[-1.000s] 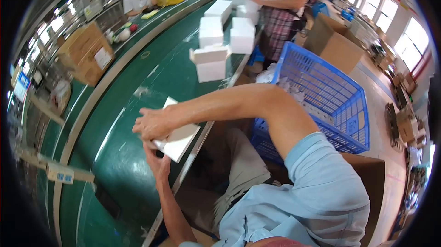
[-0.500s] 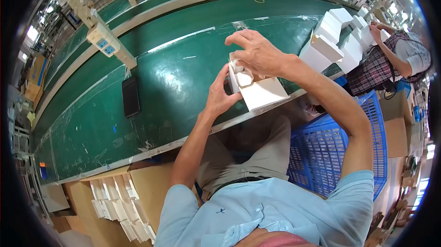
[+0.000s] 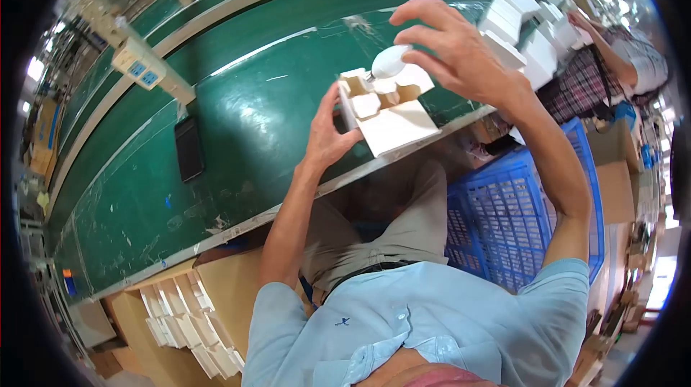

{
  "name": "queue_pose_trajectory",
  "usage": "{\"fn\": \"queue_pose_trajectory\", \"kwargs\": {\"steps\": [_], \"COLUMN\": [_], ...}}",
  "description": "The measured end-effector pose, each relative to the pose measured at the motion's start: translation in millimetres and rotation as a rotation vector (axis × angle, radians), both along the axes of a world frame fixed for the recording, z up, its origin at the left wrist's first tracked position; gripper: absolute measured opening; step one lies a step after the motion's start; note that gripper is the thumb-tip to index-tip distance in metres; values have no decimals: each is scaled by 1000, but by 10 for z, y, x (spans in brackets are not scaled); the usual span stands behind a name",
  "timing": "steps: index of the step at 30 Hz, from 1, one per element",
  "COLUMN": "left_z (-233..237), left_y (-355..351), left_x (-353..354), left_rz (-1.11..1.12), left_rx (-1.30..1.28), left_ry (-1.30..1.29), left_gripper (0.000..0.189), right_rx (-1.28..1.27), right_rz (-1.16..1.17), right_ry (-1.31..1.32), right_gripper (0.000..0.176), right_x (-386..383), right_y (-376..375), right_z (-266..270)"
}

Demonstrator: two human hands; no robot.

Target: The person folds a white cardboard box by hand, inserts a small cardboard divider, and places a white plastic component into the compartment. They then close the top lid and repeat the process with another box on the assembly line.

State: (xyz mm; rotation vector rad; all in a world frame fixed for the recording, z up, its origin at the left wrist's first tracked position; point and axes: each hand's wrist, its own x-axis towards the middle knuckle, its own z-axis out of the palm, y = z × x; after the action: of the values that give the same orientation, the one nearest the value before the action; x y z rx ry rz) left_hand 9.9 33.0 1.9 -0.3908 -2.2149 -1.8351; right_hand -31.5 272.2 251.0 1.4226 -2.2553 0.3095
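Note:
A small white cardboard box (image 3: pixel 399 128) with its flap folded out sits near the bench's front edge. Its cut-out insert (image 3: pixel 408 94) shows several compartments. My left hand (image 3: pixel 327 131) grips the box's left side, thumb at the front and fingers behind. Over the back left of the insert is a white light bulb (image 3: pixel 389 62), tilted, its metal base pointing down left to the box. The fingertips of my right hand (image 3: pixel 461 52) are on the bulb's upper right side, with the index finger raised away from it.
A black phone (image 3: pixel 189 148) lies left on the green bench (image 3: pixel 245 121), near a socket post (image 3: pixel 139 63). White boxes (image 3: pixel 504 19) stand at the right, beside a co-worker (image 3: pixel 612 63). Below are a blue basket (image 3: pixel 504 207) and a carton (image 3: pixel 237 279) of white boxes.
My right hand has moved right and up from over the box, and the bulb now shows above the insert. My left hand still holds the box. The whole view has shifted slightly.

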Motion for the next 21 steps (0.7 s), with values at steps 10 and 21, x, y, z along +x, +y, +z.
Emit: {"fn": "queue_pose_trajectory", "kwargs": {"steps": [10,21], "left_z": [189,1324], "left_y": [-187,-118], "left_x": [198,-187], "left_rz": [-26,-56], "left_rx": [-177,-468], "left_ry": [344,301], "left_gripper": [132,40], "right_rx": [-751,146], "right_rz": [-882,-1659], "right_ry": [-376,-628], "right_gripper": [24,22], "right_x": [1551,3896], "right_y": [2941,4946], "right_z": [-408,-2533]}}
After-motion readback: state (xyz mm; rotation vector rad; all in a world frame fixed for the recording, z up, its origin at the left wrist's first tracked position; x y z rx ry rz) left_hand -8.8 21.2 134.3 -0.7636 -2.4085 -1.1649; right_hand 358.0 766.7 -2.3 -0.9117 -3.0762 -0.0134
